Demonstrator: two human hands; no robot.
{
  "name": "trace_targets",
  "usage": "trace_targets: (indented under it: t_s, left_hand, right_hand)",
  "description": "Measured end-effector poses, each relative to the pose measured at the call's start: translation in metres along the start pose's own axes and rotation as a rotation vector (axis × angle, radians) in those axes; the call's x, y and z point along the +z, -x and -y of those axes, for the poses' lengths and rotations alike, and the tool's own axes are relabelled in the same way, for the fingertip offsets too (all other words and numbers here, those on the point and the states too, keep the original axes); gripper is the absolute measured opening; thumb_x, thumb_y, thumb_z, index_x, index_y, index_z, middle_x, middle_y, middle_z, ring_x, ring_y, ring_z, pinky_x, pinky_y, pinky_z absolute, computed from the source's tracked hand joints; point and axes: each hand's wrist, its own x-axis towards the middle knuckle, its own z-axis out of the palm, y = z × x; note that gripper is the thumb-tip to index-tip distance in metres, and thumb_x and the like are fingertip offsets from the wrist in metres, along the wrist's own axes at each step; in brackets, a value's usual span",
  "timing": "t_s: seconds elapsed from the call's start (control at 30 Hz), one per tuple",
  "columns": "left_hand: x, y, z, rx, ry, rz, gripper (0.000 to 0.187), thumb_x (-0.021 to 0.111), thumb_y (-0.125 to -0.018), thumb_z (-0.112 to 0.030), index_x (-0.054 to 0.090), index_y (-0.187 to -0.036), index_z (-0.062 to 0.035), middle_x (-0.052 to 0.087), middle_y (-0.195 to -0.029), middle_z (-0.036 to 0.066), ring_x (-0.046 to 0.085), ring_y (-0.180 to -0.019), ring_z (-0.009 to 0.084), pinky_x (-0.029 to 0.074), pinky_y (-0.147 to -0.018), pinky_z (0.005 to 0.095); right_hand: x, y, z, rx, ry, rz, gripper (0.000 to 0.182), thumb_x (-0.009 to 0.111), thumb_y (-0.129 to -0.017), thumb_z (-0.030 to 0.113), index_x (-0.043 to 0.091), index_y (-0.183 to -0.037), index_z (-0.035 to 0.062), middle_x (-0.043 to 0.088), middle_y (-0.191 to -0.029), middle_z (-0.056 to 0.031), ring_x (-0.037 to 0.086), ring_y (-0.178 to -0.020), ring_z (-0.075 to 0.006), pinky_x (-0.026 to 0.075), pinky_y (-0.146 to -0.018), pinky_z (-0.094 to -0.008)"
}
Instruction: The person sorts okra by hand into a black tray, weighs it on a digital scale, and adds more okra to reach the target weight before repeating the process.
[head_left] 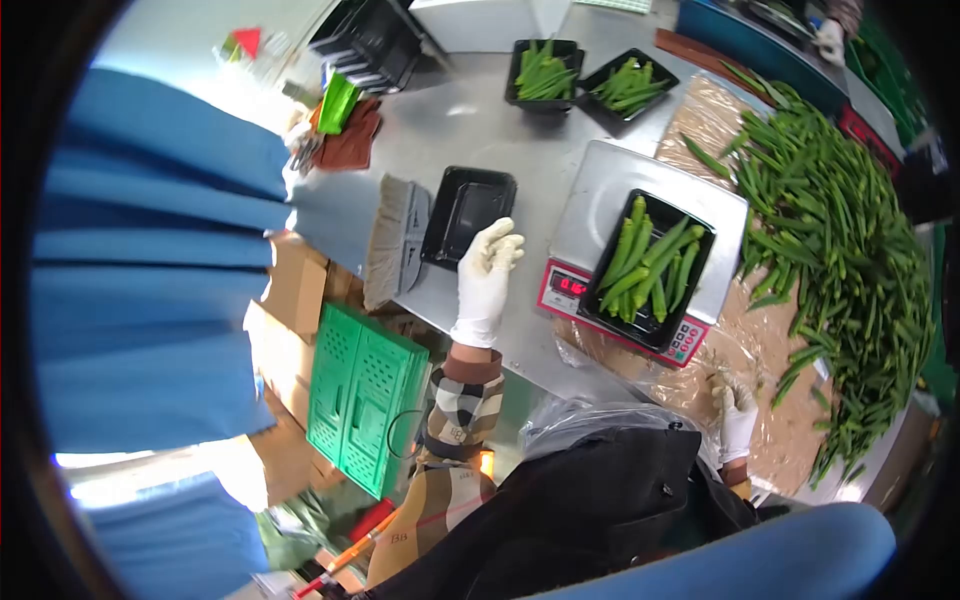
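My left hand [487,272], in a white glove, hovers beside an empty black tray [436,246], its fingers loosely bent and apart with nothing in them. On a red-edged digital scale [600,200] sits a black tray [702,256] holding several green okra pods [650,262]. The scale's red display [570,286] is lit, but only partly readable. Close to the table's front edge, below the scale, is my right hand [737,415], also gloved. Its fingers are slightly curled over the plastic-covered brown surface [780,400] and no held thing shows.
A large okra heap [830,240] covers the right side. Two filled black trays [546,104] [640,112] stand at the back. A grey brush [395,240] lies left of the empty tray. A green crate [362,400] stands below the table. Another person's gloved hand [829,42] shows far right.
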Motion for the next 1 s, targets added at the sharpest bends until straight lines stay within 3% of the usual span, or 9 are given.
trace_targets:
  t_s: [0.4, 0.53, 0.6, 0.7, 0.77, 0.83, 0.87, 0.9, 1.0]
  left_hand:
    - [0.022, 0.011, 0.038, -0.074, 0.1, 0.158, 0.035, 0.063, -0.096, -0.016, 0.058, -0.127, -0.0001, 0.067, -0.089, 0.004, 0.062, -0.079, 0.0093, 0.052, -0.075, 0.0252]
    - [0.045, 0.026, 0.024, -0.067, -0.245, 0.331, 0.042, 0.069, -0.093, -0.025, 0.059, -0.128, -0.003, 0.061, -0.083, 0.001, 0.057, -0.076, 0.0072, 0.049, -0.072, 0.0232]
    - [0.056, 0.032, 0.035, 0.099, -0.404, 0.319, 0.046, 0.071, -0.09, -0.029, 0.06, -0.124, -0.0005, 0.069, -0.093, 0.014, 0.067, -0.085, 0.0246, 0.052, -0.079, 0.0349]
    - [0.065, 0.039, 0.037, 0.324, -0.65, 0.319, 0.045, 0.068, -0.089, -0.027, 0.06, -0.123, 0.002, 0.068, -0.109, 0.023, 0.066, -0.101, 0.0374, 0.052, -0.087, 0.0423]
    - [0.075, 0.043, 0.048, 0.408, -0.622, 0.294, 0.041, 0.067, -0.089, -0.023, 0.061, -0.122, 0.0, 0.068, -0.107, 0.022, 0.066, -0.098, 0.0368, 0.053, -0.084, 0.0412]
    - [0.089, 0.046, 0.038, 0.202, -0.502, 0.418, 0.037, 0.066, -0.089, -0.018, 0.061, -0.122, -0.0029, 0.07, -0.102, 0.019, 0.068, -0.093, 0.0352, 0.053, -0.08, 0.0395]
    - [0.099, 0.049, 0.038, 0.172, -0.451, 0.436, 0.035, 0.066, -0.089, -0.015, 0.061, -0.122, -0.0052, 0.071, -0.097, 0.017, 0.07, -0.089, 0.0322, 0.053, -0.076, 0.0369]
    - [0.106, 0.05, 0.034, 0.133, -0.396, 0.461, 0.035, 0.068, -0.089, -0.015, 0.061, -0.122, -0.005, 0.071, -0.093, 0.017, 0.069, -0.079, 0.028, 0.053, -0.071, 0.0337]
    - [0.123, 0.054, 0.029, 0.124, -0.484, 0.51, 0.033, 0.069, -0.089, -0.013, 0.061, -0.12, -0.0043, 0.068, -0.083, 0.011, 0.06, -0.064, 0.0169, 0.049, -0.061, 0.029]
  right_hand:
    - [0.015, -0.018, 0.017, -0.027, 0.163, 0.123, 0.029, 0.057, -0.095, 0.0, 0.061, -0.123, -0.0068, 0.068, -0.108, -0.0092, 0.062, -0.096, -0.0136, 0.051, -0.087, -0.0273]
    - [0.012, -0.014, 0.006, -0.018, 0.176, 0.112, 0.024, 0.058, -0.094, 0.0, 0.065, -0.116, -0.005, 0.069, -0.109, -0.0101, 0.062, -0.097, -0.0132, 0.051, -0.087, -0.0281]
    - [0.021, -0.01, 0.02, -0.208, 0.337, 0.1, 0.021, 0.059, -0.093, 0.002, 0.067, -0.112, -0.0044, 0.07, -0.104, -0.0105, 0.063, -0.093, -0.0117, 0.051, -0.084, -0.0273]
    - [0.007, -0.002, 0.035, -0.158, 0.523, -0.13, 0.017, 0.062, -0.093, 0.005, 0.07, -0.106, -0.0032, 0.072, -0.094, -0.0109, 0.063, -0.086, -0.0094, 0.051, -0.079, -0.0265]
    - [-0.016, -0.012, 0.023, 0.005, 0.466, -0.389, 0.017, 0.063, -0.092, 0.006, 0.07, -0.105, -0.0031, 0.073, -0.089, -0.0092, 0.063, -0.083, -0.0102, 0.051, -0.077, -0.0271]
    - [-0.049, -0.022, -0.001, 0.013, 0.247, -0.577, 0.016, 0.065, -0.091, 0.006, 0.07, -0.104, -0.0028, 0.073, -0.091, -0.0084, 0.063, -0.084, -0.0104, 0.051, -0.077, -0.0276]
    - [-0.065, -0.029, -0.021, -0.136, 0.298, -0.681, 0.017, 0.065, -0.091, 0.005, 0.068, -0.106, -0.0029, 0.072, -0.095, -0.0078, 0.063, -0.084, -0.01, 0.051, -0.077, -0.0267]
    - [-0.078, -0.033, -0.034, -0.178, 0.286, -0.77, 0.024, 0.069, -0.088, 0.007, 0.067, -0.11, -0.0024, 0.072, -0.099, -0.0106, 0.066, -0.087, -0.0161, 0.052, -0.079, -0.0294]
    - [-0.098, -0.025, -0.025, 0.051, 0.789, -0.798, 0.039, 0.077, -0.081, 0.02, 0.067, -0.114, 0.0015, 0.07, -0.103, -0.0159, 0.067, -0.095, -0.0294, 0.052, -0.083, -0.0368]
